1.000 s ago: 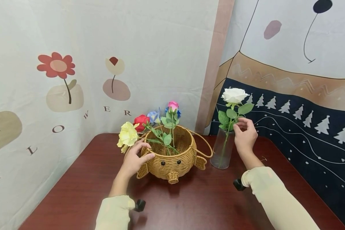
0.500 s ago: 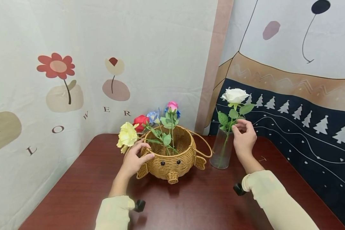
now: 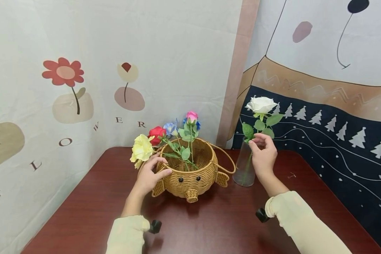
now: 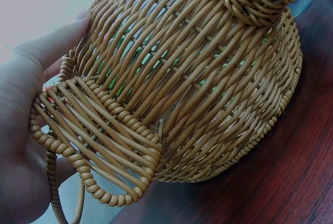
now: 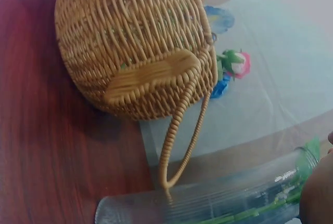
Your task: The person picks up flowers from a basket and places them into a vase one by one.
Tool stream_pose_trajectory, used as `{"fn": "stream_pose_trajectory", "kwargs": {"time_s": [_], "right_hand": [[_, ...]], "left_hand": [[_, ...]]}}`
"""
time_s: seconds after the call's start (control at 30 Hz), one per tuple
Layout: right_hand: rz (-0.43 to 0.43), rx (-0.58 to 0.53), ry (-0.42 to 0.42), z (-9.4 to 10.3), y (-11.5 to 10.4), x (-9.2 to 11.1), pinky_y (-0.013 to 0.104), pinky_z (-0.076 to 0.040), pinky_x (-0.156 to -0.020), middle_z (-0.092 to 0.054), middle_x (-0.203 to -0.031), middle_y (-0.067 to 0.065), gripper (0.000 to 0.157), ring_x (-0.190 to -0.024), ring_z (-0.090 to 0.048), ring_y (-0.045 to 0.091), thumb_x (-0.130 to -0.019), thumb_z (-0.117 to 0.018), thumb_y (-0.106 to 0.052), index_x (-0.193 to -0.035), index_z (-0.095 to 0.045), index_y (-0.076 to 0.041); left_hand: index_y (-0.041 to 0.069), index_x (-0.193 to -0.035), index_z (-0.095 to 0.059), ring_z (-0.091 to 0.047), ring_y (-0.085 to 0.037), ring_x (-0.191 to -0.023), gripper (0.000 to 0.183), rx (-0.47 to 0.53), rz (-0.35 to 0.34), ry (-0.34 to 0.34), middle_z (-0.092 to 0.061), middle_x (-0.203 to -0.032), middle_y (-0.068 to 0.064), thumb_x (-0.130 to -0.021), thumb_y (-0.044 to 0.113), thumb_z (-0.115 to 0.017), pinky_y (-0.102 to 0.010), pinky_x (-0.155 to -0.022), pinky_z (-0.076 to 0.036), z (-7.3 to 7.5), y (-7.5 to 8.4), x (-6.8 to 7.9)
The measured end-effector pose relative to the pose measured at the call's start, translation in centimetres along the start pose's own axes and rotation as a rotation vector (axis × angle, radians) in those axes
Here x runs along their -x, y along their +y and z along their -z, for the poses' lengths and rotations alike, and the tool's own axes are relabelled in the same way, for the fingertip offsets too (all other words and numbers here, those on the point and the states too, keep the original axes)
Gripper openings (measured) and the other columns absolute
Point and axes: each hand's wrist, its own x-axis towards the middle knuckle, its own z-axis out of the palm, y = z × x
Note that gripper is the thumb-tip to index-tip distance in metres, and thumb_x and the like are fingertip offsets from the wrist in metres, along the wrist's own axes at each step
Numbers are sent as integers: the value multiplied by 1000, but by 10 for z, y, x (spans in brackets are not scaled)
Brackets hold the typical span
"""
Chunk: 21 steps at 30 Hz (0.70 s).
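A woven wicker basket with an animal face stands mid-table. My left hand holds its left rim, thumb along the front edge; in the left wrist view the thumb presses the wicker above an ear flap. A yellow flower, a red rose, blue flowers and a pink rose lean out of the basket. To its right, a clear vase contains the stem of a white rose. My right hand pinches that rose among its leaves at the vase mouth.
The basket's looped handle hangs out to the right, close to the vase. Behind the dark red table hang a pale flower-print cloth and a navy tree-print cloth. Black devices sit at both wrists.
My right hand has shifted left and slightly down, closer over the vase mouth, and the white rose's leaves have shifted. The left hand and basket stay put.
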Motion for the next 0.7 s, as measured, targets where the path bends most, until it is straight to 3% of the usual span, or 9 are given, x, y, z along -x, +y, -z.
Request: {"fn": "stream_pose_trajectory", "kwargs": {"time_s": [0.17,0.37,0.7], "right_hand": [[-1,-14,-17,-4,-6,5,16,-38,-60,-58,-81,19,23,-70,-51,11,-74,-62,2,-97,-57,5],[-4,-16,-58,-7,-13,14,19,-42,-62,-59,-84,16,22,-74,-51,19,-78,-62,-6,-98,-58,0],[108,14,-156,-21,-15,35,18,-43,-63,-59,-86,16,22,-77,-56,24,-78,-62,-5,-99,-58,-2]], "left_hand": [[14,-91,-57,-33,-31,-118,29,26,-1,6,-37,-131,-12,-70,29,-71,-46,-93,-28,0,-12,-3],[25,-89,-56,-34,-23,-118,31,-10,-3,19,-38,-131,-3,-67,43,-69,-42,-93,-30,-3,-33,-8],[26,-89,-56,-34,-22,-118,32,3,-13,27,-37,-131,-4,-67,44,-69,-41,-93,-30,-6,-33,-7]]}}
